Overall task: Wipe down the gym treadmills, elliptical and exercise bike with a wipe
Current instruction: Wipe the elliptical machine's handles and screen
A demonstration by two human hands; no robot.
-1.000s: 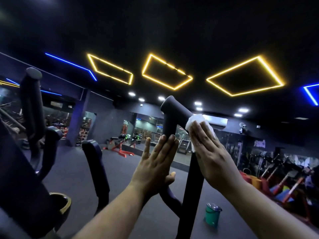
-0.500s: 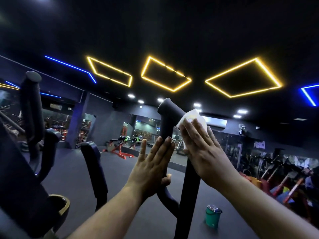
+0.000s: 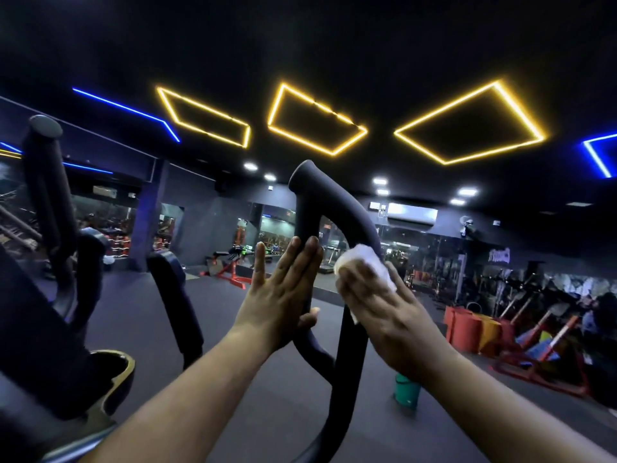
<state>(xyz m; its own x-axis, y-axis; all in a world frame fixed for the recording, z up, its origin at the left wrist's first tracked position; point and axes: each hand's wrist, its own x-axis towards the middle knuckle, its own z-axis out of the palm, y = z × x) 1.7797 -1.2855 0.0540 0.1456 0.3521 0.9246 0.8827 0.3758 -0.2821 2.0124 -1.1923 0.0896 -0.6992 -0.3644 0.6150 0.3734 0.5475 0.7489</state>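
The elliptical's dark right handlebar [image 3: 329, 208] rises in the middle of the view and forks into a loop and a straight post. My left hand [image 3: 278, 297] presses flat against the left branch with its fingers straight. My right hand [image 3: 377, 305] presses a white wipe [image 3: 362, 265] against the right branch, below the curved top; its fingers lie flat over the wipe. Most of the wipe is hidden under that hand.
The elliptical's left handlebar [image 3: 46, 182] and console [image 3: 40, 345] fill the left side, with a short inner grip [image 3: 173, 295] between. A green bin [image 3: 407, 392] stands on the floor behind the post. Red benches and machines [image 3: 534, 332] line the right and the back.
My right hand slid the wipe down from the handlebar's top to the right branch, uncovering the curved top. My left hand stayed flat on the bar.
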